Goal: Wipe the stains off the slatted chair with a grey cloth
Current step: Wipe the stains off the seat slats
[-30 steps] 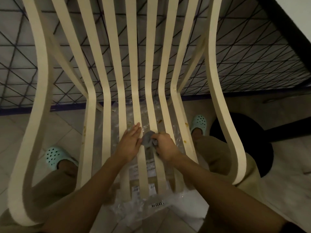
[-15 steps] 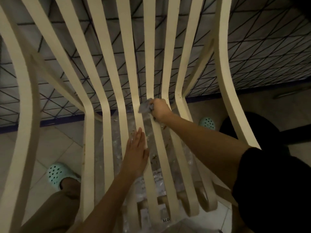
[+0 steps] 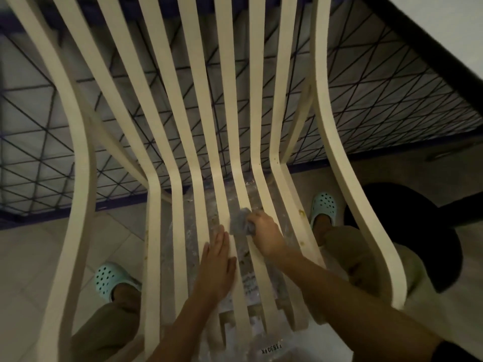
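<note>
Back comes the right hand (image 3: pixel 264 236), fingers clenched round the grey cloth (image 3: pixel 241 222), dragging it down a slat of the slatted chair (image 3: pixel 281 100) to just beyond the fingertips of the left hand (image 3: pixel 218 262), which lies flat, fingers straight, bracing. The yellow stains (image 3: pixel 302 212) right of the knuckles look unwiped yet.

We log a pale tiled floor (image 3: pixel 34 257). On it: slatted chair (image 3: pixel 78 178), crinkled clear plastic sheet (image 3: pixel 190 226) under the seat, left clog (image 3: pixel 109 279), right clog (image 3: pixel 324 206), dark round base (image 3: pixel 418 231) at right.

Cream slatted chair (image 3: pixel 153 218) fills the view, with yellowish stains (image 3: pixel 301 212) on its 4 o'clock slat. Crumpled grey cloth (image 3: pixel 241 222) presses against a middle seat slat, toward 6 o'clock.
</note>
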### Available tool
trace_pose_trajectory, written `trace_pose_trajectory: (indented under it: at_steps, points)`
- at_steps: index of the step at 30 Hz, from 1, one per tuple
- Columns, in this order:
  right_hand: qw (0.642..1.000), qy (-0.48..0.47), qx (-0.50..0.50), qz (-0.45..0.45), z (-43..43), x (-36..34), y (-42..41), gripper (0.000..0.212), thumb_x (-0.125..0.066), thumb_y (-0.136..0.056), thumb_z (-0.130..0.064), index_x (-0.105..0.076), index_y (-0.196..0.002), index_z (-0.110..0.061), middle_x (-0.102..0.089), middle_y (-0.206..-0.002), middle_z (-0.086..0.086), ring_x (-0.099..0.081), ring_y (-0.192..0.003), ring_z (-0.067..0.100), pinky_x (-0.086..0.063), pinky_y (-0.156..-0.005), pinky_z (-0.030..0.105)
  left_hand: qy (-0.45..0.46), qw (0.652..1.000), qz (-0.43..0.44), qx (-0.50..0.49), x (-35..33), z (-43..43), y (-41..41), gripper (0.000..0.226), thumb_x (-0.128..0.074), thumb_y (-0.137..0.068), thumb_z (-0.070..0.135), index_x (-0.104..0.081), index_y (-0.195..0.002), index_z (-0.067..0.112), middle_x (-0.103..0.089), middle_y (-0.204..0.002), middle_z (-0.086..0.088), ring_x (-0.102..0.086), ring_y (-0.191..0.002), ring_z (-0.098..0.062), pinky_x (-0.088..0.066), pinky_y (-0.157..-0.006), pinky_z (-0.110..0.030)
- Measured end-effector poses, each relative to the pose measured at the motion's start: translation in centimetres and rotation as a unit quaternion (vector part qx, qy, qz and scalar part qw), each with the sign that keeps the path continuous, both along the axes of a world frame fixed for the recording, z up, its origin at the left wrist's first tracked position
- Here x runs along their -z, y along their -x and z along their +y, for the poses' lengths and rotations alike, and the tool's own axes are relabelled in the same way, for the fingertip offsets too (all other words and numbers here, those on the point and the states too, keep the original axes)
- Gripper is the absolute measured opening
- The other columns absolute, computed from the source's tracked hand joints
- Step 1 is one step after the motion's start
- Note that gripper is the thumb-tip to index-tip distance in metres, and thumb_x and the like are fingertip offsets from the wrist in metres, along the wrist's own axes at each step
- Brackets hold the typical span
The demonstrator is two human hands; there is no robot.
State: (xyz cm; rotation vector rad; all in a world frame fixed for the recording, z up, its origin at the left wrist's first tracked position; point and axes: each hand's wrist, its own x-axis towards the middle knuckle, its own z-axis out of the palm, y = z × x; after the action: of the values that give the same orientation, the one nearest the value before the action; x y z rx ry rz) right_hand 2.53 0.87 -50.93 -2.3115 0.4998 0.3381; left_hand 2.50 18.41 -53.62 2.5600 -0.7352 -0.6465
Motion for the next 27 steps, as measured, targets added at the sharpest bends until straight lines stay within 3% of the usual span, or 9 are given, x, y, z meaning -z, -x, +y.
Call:
trace_pose_trajectory:
  at_steps: [5,9,12,15,17,19,22,24,27]
  points:
    - [0.999,0.016,-0.019,-0.024,2.5,0.0,7.9,0.028,-0.049,-0.090,0.001,-0.059,-0.116,-0.006,-0.055,-0.112,0.015,-0.053,-0.103,0.028,-0.041,-0.087,0.034,-0.002,1.000,0.018,-0.011,-1.4,1.0,3.7,0.061,-0.029,-0.104,0.028,0.002,-0.154,0.015,0.024,-0.155,0.005,0.025,-0.140,-0.005,0.009,-0.120,-0.030]
    - [0.997,0.010,0.032,-0.070,3.7,-1.4,12.3,0.015,-0.054,-0.093,-0.024,-0.060,-0.086,-0.012,-0.059,-0.080,0.005,-0.059,-0.068,0.010,-0.046,-0.068,0.025,0.015,0.998,0.053,-0.031,-2.6,1.0,5.2,0.069,-0.040,-0.100,0.023,0.001,-0.154,0.014,0.016,-0.158,0.006,0.014,-0.147,-0.011,0.009,-0.119,-0.030]
    - [0.998,0.057,-0.008,-0.035,4.1,-2.2,15.0,0.012,-0.053,-0.092,-0.010,-0.062,-0.099,-0.007,-0.056,-0.094,0.009,-0.055,-0.083,0.017,-0.042,-0.075,0.027,0.060,0.996,0.061,-0.020,-3.3,1.5,6.6,0.078,-0.049,-0.094,0.019,0.002,-0.153,0.019,0.012,-0.157,0.009,0.009,-0.149,-0.012,0.001,-0.122,-0.033]
    - [0.994,0.030,-0.100,-0.013,4.2,-3.0,16.2,0.035,-0.049,-0.090,0.002,-0.061,-0.120,-0.008,-0.053,-0.118,0.010,-0.051,-0.109,0.025,-0.038,-0.090,0.027,0.094,0.993,0.057,0.036,-4.5,1.8,8.3,0.082,-0.052,-0.089,0.013,-0.001,-0.151,0.028,0.009,-0.159,0.010,0.009,-0.148,-0.009,-0.007,-0.122,-0.033]
    - [0.993,0.003,-0.115,0.010,3.4,-4.6,15.7,0.029,-0.052,-0.089,-0.001,-0.068,-0.110,-0.013,-0.063,-0.112,0.010,-0.059,-0.103,0.024,-0.046,-0.088,0.026,0.077,0.992,0.040,0.089,-5.4,1.6,9.4,0.082,-0.050,-0.083,0.009,-0.013,-0.153,0.028,0.002,-0.160,0.012,0.006,-0.147,-0.007,-0.009,-0.122,-0.033]
    - [0.988,-0.010,-0.149,0.038,2.2,-6.2,15.1,0.019,-0.057,-0.086,-0.003,-0.070,-0.086,-0.017,-0.070,-0.093,0.014,-0.066,-0.088,0.024,-0.047,-0.070,0.024,0.074,0.990,0.046,0.108,-6.3,1.0,10.6,0.074,-0.049,-0.081,0.013,-0.027,-0.149,0.031,-0.018,-0.158,0.013,-0.011,-0.146,-0.007,-0.012,-0.120,-0.036]
    - [0.984,-0.050,-0.167,0.040,0.5,-7.9,14.3,0.015,-0.064,-0.080,-0.002,-0.071,-0.078,-0.015,-0.071,-0.082,0.007,-0.067,-0.077,0.016,-0.051,-0.063,0.025,0.130,0.987,0.081,0.045,-7.7,0.3,11.6,0.047,-0.057,-0.084,0.025,-0.048,-0.129,0.035,-0.061,-0.121,0.011,-0.056,-0.109,-0.009,-0.038,-0.104,-0.035]
    - [0.983,-0.089,-0.163,0.003,-0.3,-9.2,13.6,0.020,-0.066,-0.078,-0.001,-0.074,-0.091,-0.014,-0.073,-0.089,0.002,-0.068,-0.083,0.009,-0.056,-0.074,0.025,0.202,0.966,0.155,-0.045,-9.0,-0.1,11.4,0.028,-0.061,-0.089,0.024,-0.059,-0.116,0.030,-0.069,-0.102,0.006,-0.064,-0.090,-0.011,-0.053,-0.085,-0.036]
    - [0.985,-0.119,-0.115,-0.042,-1.5,-11.5,12.3,0.014,-0.068,-0.080,-0.005,-0.071,-0.089,-0.016,-0.071,-0.088,-0.004,-0.065,-0.083,0.003,-0.055,-0.079,0.024,0.274,0.925,0.210,-0.160,-10.5,-0.7,10.2,0.007,-0.062,-0.092,0.017,-0.068,-0.095,0.016,-0.071,-0.086,-0.001,-0.066,-0.079,-0.017,-0.053,-0.071,-0.032]
